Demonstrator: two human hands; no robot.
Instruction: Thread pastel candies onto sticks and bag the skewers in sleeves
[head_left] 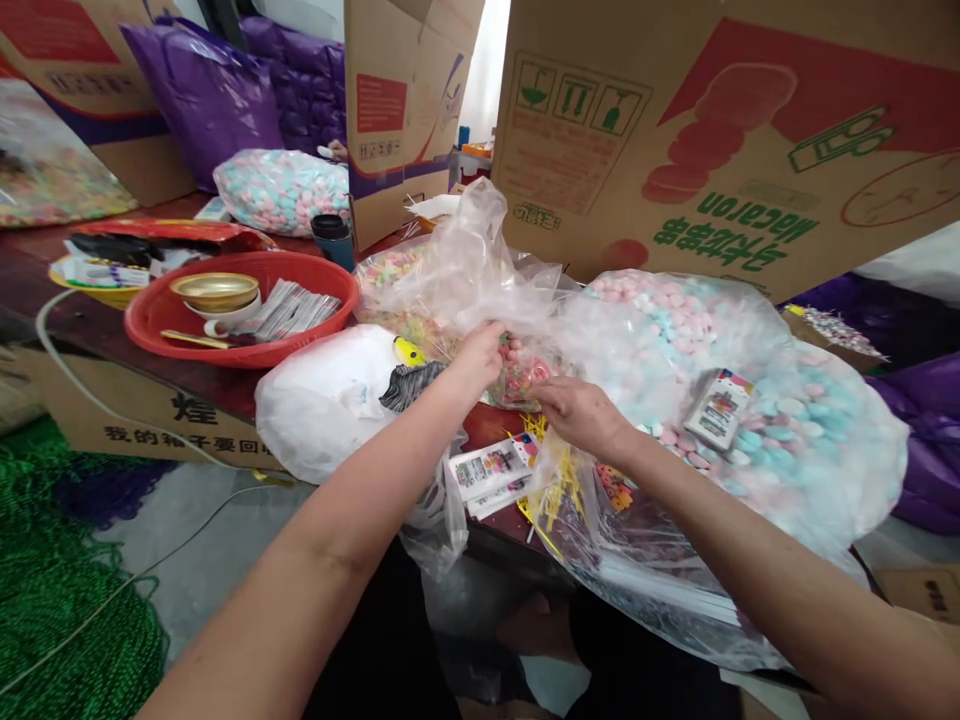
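My left hand [482, 357] is at the mouth of a clear plastic bag [480, 240] of colourful gummy candies [405, 325]. Its fingers are curled and partly hidden by the plastic. Close to it on the right, my right hand [581, 412] has its fingers pinched together beside red candies [532, 372]. What either hand holds is too small or covered to make out. Below the hands lie printed cards [495, 475] and a clear bag of yellow sticks [566, 490]. A large bag of pink and blue candies [795, 440] sits to the right, with a small card pack [720, 408] on top.
A red basin [247, 350] at the left holds a gold bowl [215, 290] and a stack of packets [292, 312]. Beside it are a white plastic bag [315, 400] and a dark cup [332, 240]. Cardboard boxes [600, 170] stand behind. Green netting [75, 570] lies on the floor.
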